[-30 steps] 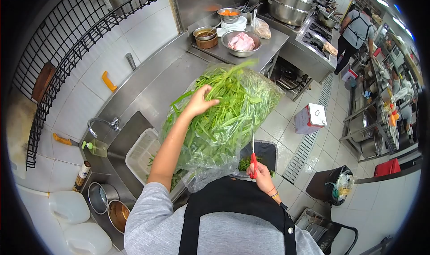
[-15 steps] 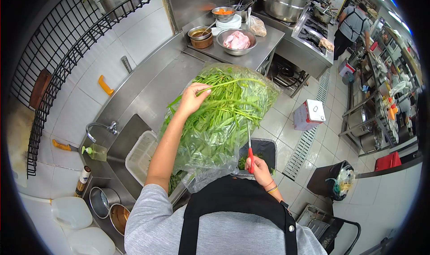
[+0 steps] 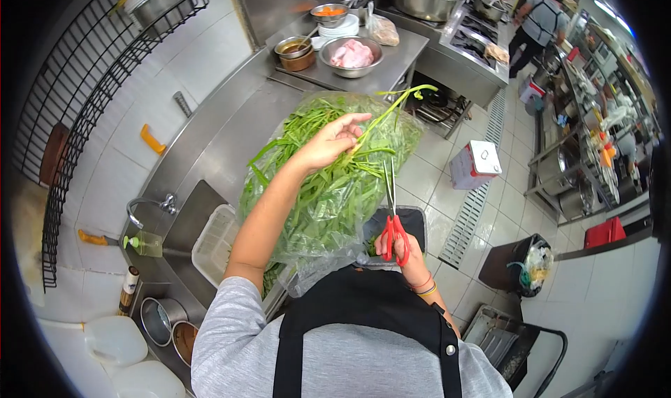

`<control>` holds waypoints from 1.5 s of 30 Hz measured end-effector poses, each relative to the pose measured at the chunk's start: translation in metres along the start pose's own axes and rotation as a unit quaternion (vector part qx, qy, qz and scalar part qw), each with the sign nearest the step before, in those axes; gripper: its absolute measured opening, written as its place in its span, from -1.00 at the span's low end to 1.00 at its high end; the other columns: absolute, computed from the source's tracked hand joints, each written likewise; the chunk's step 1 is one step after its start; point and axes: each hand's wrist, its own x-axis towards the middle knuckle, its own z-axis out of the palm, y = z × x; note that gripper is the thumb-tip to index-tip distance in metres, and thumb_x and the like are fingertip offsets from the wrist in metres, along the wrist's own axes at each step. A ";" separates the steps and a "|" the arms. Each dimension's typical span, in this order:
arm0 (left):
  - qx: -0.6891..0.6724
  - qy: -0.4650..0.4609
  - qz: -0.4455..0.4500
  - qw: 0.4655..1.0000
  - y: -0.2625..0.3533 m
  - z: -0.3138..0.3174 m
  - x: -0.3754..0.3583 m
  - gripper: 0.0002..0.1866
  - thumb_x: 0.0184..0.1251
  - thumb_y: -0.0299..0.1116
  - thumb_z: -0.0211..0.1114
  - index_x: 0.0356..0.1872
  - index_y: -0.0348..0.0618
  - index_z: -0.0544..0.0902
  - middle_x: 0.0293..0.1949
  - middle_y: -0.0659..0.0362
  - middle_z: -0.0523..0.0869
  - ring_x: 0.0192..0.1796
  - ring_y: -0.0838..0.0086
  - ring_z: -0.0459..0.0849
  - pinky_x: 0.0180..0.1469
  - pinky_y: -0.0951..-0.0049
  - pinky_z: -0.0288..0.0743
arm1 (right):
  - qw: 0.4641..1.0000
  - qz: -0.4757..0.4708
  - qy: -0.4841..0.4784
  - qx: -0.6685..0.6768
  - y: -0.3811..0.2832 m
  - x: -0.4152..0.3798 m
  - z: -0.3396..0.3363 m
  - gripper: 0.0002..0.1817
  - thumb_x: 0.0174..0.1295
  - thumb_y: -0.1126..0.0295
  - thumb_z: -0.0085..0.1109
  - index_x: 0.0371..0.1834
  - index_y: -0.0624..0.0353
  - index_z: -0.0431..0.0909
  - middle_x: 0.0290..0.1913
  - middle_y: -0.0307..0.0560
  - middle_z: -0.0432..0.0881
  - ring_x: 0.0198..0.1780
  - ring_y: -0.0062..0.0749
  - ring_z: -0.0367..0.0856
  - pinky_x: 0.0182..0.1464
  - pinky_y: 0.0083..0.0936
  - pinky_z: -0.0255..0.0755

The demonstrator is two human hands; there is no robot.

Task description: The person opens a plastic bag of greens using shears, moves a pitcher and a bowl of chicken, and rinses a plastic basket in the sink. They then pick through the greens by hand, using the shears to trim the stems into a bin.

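My left hand (image 3: 334, 143) is closed around long green vegetable stems (image 3: 381, 122), which stick out up and to the right. Below it, a big heap of leafy greens (image 3: 300, 188) fills a clear plastic bag (image 3: 318, 243) at the sink's edge. In my right hand (image 3: 411, 252) is a pair of scissors (image 3: 393, 220) with red handles. Their blades point away from me and stand slightly apart, close to the stem ends. Under the scissors sits a dark bin (image 3: 418, 223) with some green bits inside.
On the left is a sink (image 3: 183, 223) with a white plastic basket (image 3: 210, 248) and a tap (image 3: 150, 204). Behind stand a bowl of raw meat (image 3: 351, 54) and a pot (image 3: 296, 52). A tin (image 3: 475, 165) and a rubbish bin (image 3: 507, 276) stand rightward. A person (image 3: 542, 24) works farther back.
My left hand has moved to the right, and the stem it holds now points more steeply upward. The scissors have turned and their blades have parted.
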 end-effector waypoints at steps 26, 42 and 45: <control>-0.046 -0.136 0.015 0.990 0.005 0.104 0.029 -0.69 0.04 -0.60 0.24 -0.15 -0.26 0.45 -0.30 0.19 0.54 -0.25 0.56 0.59 -0.16 0.56 0.50 | 0.982 0.005 0.188 0.000 -0.005 -0.038 -0.040 -0.52 0.30 -0.01 -0.16 -0.55 0.20 0.36 -0.50 -0.13 0.43 -0.45 -0.56 0.31 -0.34 -0.65 0.20; 0.079 0.048 0.022 0.995 -0.005 0.112 0.039 -0.86 0.13 -0.41 0.26 -0.42 -0.30 0.61 -0.45 0.16 0.67 -0.36 0.58 0.62 -0.24 0.55 0.48 | 0.989 0.051 0.129 0.058 -0.016 -0.053 -0.032 -0.40 0.25 -0.19 -0.30 -0.57 0.17 0.34 -0.51 -0.13 0.41 -0.44 -0.49 0.35 -0.35 -0.62 0.22; 0.130 0.068 0.104 0.984 0.004 0.119 0.032 -0.88 0.10 -0.41 0.27 -0.43 -0.26 0.62 -0.45 0.13 0.66 -0.37 0.50 0.62 -0.26 0.51 0.46 | 0.986 0.068 0.128 0.079 -0.016 -0.051 -0.032 -0.34 0.19 -0.30 -0.36 -0.58 0.13 0.32 -0.53 -0.13 0.40 -0.47 -0.48 0.33 -0.36 -0.60 0.23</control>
